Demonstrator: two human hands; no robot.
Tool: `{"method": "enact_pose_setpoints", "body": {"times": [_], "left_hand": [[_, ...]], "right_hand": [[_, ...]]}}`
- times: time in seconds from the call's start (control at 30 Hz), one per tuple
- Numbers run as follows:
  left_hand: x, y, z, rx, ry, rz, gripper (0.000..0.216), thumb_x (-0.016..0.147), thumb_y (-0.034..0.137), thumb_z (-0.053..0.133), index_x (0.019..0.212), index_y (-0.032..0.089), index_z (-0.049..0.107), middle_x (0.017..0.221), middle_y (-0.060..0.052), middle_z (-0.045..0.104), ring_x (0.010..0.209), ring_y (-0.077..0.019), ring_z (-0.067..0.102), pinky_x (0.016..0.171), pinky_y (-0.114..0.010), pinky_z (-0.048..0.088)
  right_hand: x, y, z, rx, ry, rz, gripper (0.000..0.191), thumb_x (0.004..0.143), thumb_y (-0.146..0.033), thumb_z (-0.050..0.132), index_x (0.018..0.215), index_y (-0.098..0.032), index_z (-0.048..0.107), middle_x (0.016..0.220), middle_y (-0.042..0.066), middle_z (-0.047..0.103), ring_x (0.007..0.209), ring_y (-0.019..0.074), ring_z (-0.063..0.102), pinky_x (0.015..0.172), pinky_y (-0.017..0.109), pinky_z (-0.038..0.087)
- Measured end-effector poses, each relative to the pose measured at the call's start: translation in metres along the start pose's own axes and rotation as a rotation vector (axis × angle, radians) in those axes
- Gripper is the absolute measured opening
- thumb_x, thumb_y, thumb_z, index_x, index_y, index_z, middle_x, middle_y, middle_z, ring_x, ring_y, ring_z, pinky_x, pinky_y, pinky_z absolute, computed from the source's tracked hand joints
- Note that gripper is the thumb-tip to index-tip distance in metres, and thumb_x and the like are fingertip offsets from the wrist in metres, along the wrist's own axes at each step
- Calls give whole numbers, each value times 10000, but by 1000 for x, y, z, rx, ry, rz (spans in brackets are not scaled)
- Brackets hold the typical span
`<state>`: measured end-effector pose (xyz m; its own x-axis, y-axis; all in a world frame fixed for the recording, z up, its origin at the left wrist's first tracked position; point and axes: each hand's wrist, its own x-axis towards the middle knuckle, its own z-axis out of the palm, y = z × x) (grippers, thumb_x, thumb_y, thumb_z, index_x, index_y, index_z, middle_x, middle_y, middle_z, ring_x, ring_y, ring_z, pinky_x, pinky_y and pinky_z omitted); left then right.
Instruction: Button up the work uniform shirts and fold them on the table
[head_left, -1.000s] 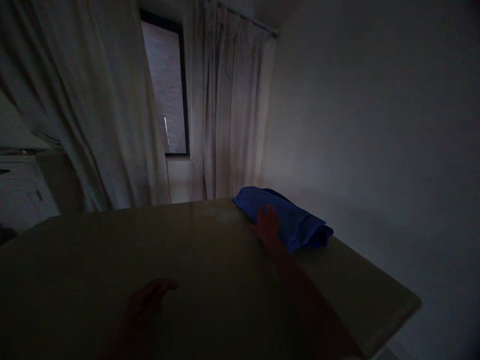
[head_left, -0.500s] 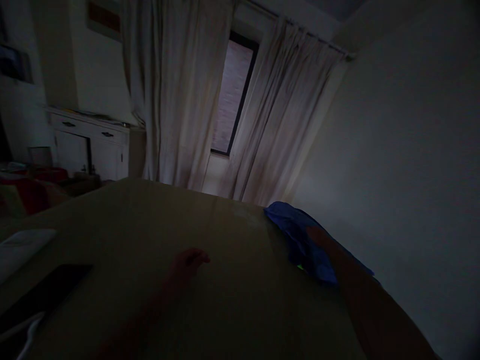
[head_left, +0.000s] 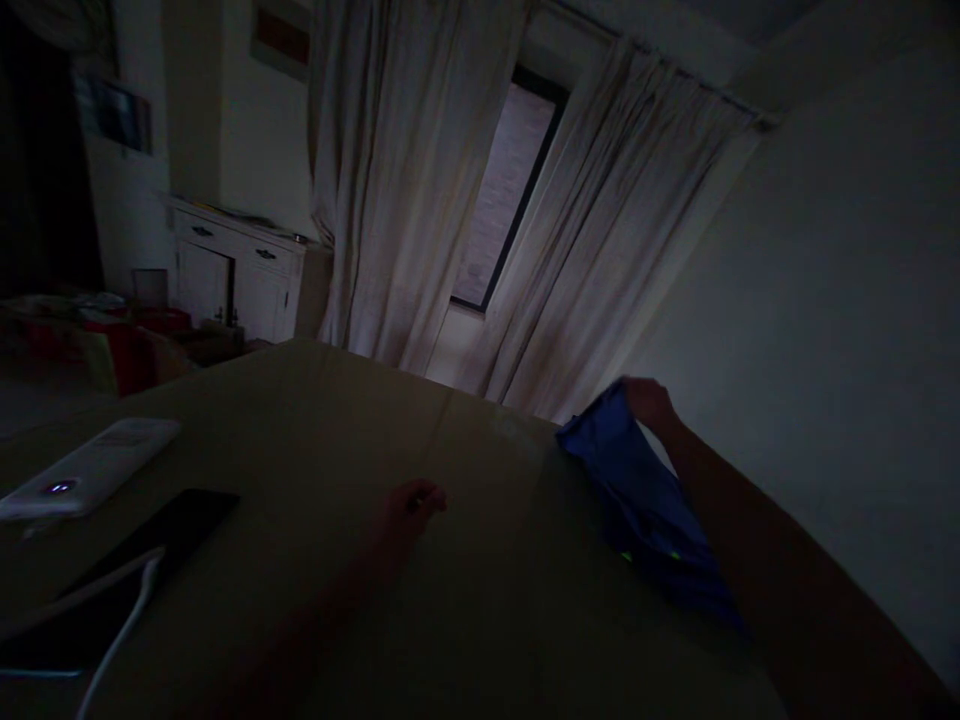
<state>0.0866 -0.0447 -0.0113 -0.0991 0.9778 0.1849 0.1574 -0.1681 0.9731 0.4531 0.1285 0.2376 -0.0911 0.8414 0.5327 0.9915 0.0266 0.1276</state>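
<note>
The room is very dim. A blue cloth point(head_left: 645, 490) lies bunched at the far right of a pale table point(head_left: 315, 440). My right hand point(head_left: 651, 403) is closed on the cloth's far upper edge and lifts that edge off the table. My left hand point(head_left: 409, 508) rests low over the middle of the table, its fingers curled loosely together, with nothing visible in them.
A white device with a small lit dot point(head_left: 90, 466) lies at the table's left, beside a dark flat slab point(head_left: 161, 525) and a white cable point(head_left: 120, 625). Behind stand pale curtains point(head_left: 420, 200), a window point(head_left: 502, 195), a white cabinet point(head_left: 232, 275) and a bare wall at right.
My right hand went from lying flat on the blue cloth to gripping its far edge and raising it. The view swung left, bringing the devices on the table into sight.
</note>
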Motion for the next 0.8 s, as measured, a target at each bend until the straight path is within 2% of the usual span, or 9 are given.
{"method": "enact_pose_setpoints", "body": {"times": [0.1,0.13,0.2,0.27,0.33,0.4,0.5,0.67,0.8], "left_hand": [[3,1,-6,32,53,-19,436,810,595,518,759,187,662,671,-11,606,571,-129,495,535,-231,372],[4,2,-9,35,70,-21,434,814,598,521,767,191,663,679,-13,614,578,-133,507,539,-233,379],[5,2,-14,13,112,-13,436,818,614,536,837,201,676,749,-29,656,607,-145,543,553,-240,406],[6,2,-19,-36,160,8,473,819,633,558,1004,214,677,910,-65,701,672,-166,596,582,-260,450],[6,4,-26,-85,209,32,557,824,646,574,1199,236,614,1123,-102,692,797,-198,646,639,-290,499],[6,6,-33,-101,277,65,617,845,649,561,1325,263,528,1299,-117,627,957,-233,657,723,-330,533],[8,6,-42,-29,354,87,649,881,644,511,1416,284,444,1358,-113,589,1094,-269,631,820,-384,544],[17,-7,-42,295,345,136,679,838,614,543,1361,184,495,1344,-154,583,1162,-317,596,973,-466,501],[14,-14,-36,744,259,229,596,869,499,514,1401,230,504,1514,-123,466,1355,-364,435,1098,-569,363]], "right_hand": [[57,-35,-29,265,239,73,482,1039,-391,261,918,-139,654,958,159,680,944,254,652,838,398,508],[73,-48,-38,550,315,97,494,1030,-458,310,891,-130,652,915,150,675,890,250,649,804,395,514],[97,-75,-51,756,371,77,575,1031,-568,223,953,-165,626,907,87,664,813,193,646,728,332,531],[110,-96,-55,1162,448,14,577,1005,-646,254,1031,-192,610,955,62,669,831,175,654,725,307,536],[111,-105,-49,1387,404,-59,587,979,-700,286,1103,-217,596,1005,52,683,876,171,667,751,299,539],[100,-98,-32,1299,231,-52,606,975,-713,285,1164,-222,586,1039,66,701,916,176,675,781,297,537],[52,-62,5,693,-119,131,603,1010,-654,246,1275,-206,551,1158,111,697,1040,188,659,873,307,512],[-86,16,72,269,-387,332,647,897,-578,587,1296,-69,583,1319,299,581,1272,374,544,1019,452,414],[-167,54,114,44,-583,413,661,957,-523,475,1393,-27,505,1280,339,591,1182,424,611,955,575,439]]}}
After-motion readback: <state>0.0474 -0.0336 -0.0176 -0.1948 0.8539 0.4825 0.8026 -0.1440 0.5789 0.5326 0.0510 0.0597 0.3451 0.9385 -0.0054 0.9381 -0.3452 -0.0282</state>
